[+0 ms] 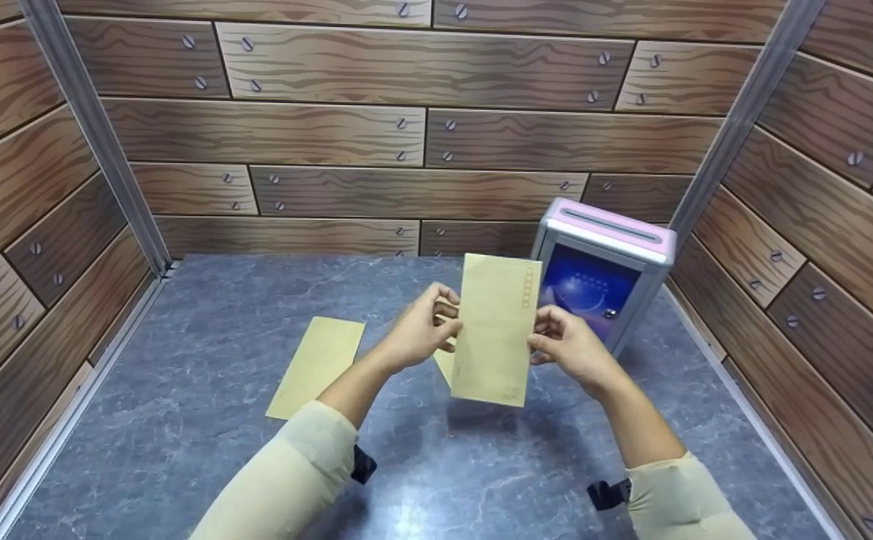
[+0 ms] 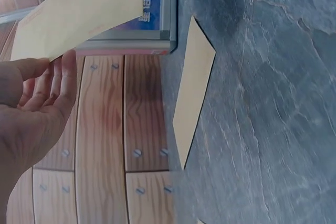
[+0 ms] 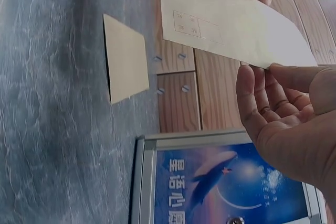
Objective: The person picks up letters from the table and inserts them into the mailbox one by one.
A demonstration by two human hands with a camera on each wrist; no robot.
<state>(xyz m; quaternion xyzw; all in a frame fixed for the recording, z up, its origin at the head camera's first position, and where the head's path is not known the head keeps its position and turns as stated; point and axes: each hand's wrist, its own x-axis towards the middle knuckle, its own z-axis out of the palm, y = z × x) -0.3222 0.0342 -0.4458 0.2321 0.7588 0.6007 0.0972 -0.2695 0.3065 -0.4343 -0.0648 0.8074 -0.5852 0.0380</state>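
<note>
A tan paper envelope [image 1: 495, 330] is held upright above the table, its row of small printed boxes at the top right. My left hand [image 1: 427, 327] pinches its left edge between thumb and fingers. At the opposite edge, my right hand [image 1: 570, 346] pinches it the same way. In the right wrist view the envelope [image 3: 231, 19] bows slightly, with a printed stamp frame showing. Behind it, a second envelope [image 1: 444, 366] lies on the table, mostly hidden. A third envelope [image 1: 316, 367] lies flat to the left, beside my left forearm.
A box [image 1: 607, 262] with a slotted pink top, grey frame, blue picture front and small lock stands at the back right, behind my right hand. The grey marbled table [image 1: 204, 337] is enclosed by wood-patterned walls [image 1: 331, 135] on the back and both sides.
</note>
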